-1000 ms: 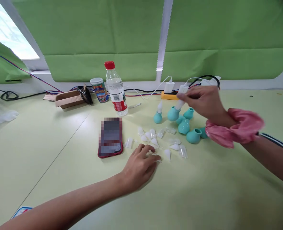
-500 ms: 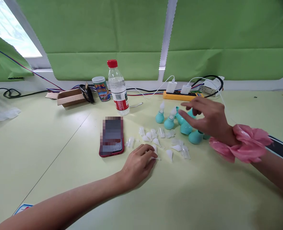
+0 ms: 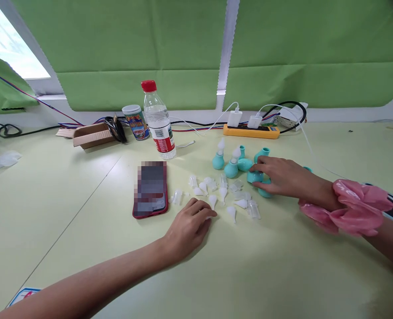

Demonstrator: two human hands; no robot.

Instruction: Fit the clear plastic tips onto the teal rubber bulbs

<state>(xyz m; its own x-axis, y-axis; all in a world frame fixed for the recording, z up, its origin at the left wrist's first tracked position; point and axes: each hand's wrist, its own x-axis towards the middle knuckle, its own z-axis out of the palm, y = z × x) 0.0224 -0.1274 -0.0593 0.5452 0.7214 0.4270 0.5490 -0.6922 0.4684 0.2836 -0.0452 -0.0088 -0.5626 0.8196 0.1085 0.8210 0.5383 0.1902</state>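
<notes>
My right hand (image 3: 279, 176) reaches in from the right, thumb and fingers closed about a teal rubber bulb (image 3: 255, 177). Other teal bulbs lie around it. Two of them, one bulb (image 3: 218, 161) and another bulb (image 3: 231, 169), stand upright with clear pieces and white tips on top. My left hand (image 3: 190, 228) rests on the table, fingers curled and pressed together; whatever they may hold is hidden. Just beyond its fingertips lies a white cone-shaped tip (image 3: 213, 201). Several more white tips and clear plastic tubes (image 3: 253, 209) are scattered between the hands.
A phone (image 3: 150, 189) in a red case lies left of the loose parts. Behind stand a water bottle (image 3: 159, 124), a printed can (image 3: 136, 123) and an open cardboard box (image 3: 95, 135). A yellow power strip (image 3: 251, 131) with white chargers and cables runs along the wall.
My right hand has come down onto the teal bulbs and closed about one. My left hand stays almost in place, with the white tips near its fingers slightly shifted. The view has moved slightly.
</notes>
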